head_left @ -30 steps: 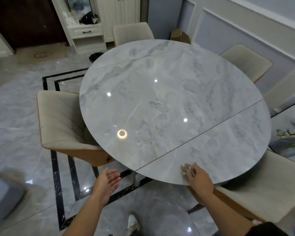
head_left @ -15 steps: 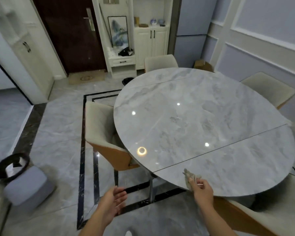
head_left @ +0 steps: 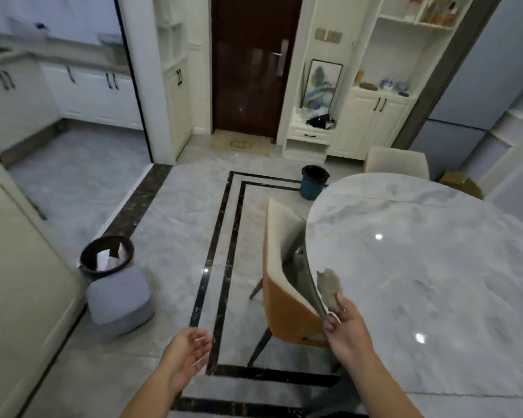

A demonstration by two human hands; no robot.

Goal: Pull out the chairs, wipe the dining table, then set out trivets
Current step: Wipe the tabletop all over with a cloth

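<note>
The right hand (head_left: 349, 324) has its grip closed on a grey cloth (head_left: 329, 289), pinched low between thumb and fingers so that the crumpled bulk stands up over the rim of the desk (head_left: 420, 267). Whether the cloth touches the marble cannot be told. The left hand (head_left: 187, 354) hangs over the floor (head_left: 169, 236), palm up, its grip open and holding nothing. The wiping looks near its end at this edge. To finish it well, the cloth should be flattened under the palm and drawn along the rim in one pass, since a pinched wad only smears. The free hand could cup below the edge to catch whatever is swept off. The chair (head_left: 284, 291) stands with its back just beside the rim, right under the cloth, so crumbs pushed outward would land on its seat. Sweeping toward the body is safer. A bin (head_left: 107, 257) stands well apart on the floor, handy for shaking out the cloth. No trivets are in view, so they must be fetched once the surface is dry.
</note>
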